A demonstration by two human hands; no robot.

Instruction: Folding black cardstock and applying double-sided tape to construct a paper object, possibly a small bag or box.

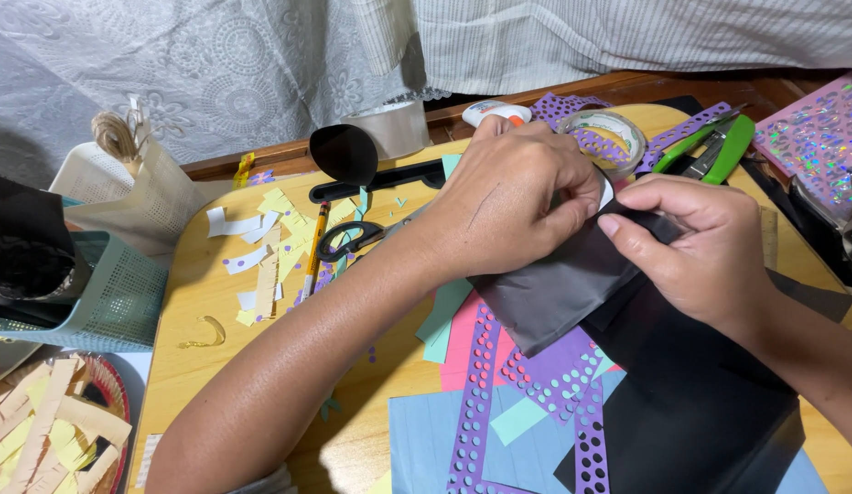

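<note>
Black paper sheet (554, 293) lies between both hands just right of the bench's middle, its long axis running from about 7 o'clock up to 1 o'clock, where its upper end is pinched. The left hand (513, 197) comes in from 7 o'clock and arches over that upper end, fingers curled down and closed on the edge; the right hand (691, 247) enters from 4 o'clock and nips the same edge between thumb and forefinger, so the two grips meet almost fingertip to fingertip. Neither hand is clearly nearer; both are on the sheet, with the free lower corner hanging toward 7 o'clock over a pink paper (463, 343) and purple punched strips (476, 393). A larger black sheet (701, 412) spreads at 5 o'clock under the right wrist. At 9 o'clock from the hands sit black-handled scissors (348, 240) and a pencil (314, 247) among yellow scraps (284, 215); at 12 o'clock a tape roll (609, 137), and green-handled cutters (710, 151) at 1 o'clock on the wooden bench (197, 302).
</note>
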